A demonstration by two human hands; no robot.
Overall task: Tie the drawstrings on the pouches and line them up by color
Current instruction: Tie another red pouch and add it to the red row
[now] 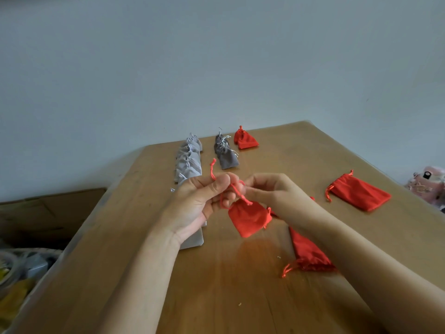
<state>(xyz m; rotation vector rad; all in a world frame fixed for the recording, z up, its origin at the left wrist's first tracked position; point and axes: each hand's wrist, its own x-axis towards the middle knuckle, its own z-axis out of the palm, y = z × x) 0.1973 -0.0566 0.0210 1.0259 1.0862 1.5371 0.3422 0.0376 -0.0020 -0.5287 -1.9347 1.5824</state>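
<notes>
1. The red pouch (249, 219) hangs from its drawstring (237, 190) just above the worktop (216, 285); it looks light and limp.
2. The left hand (199, 201) and right hand (269, 189) each pinch that thin, probably slippery drawstring, which is best gripped near the neck.

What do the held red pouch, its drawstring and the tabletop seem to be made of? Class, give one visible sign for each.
The red pouch looks like soft matte cloth, maybe velvet: it hangs limp with no shine. Its drawstring looks like thin red cord, possibly synthetic: it curls in loops. The tabletop looks like wood or wood-look laminate with a glossy finish: grain streaks and a red reflection show.
</notes>
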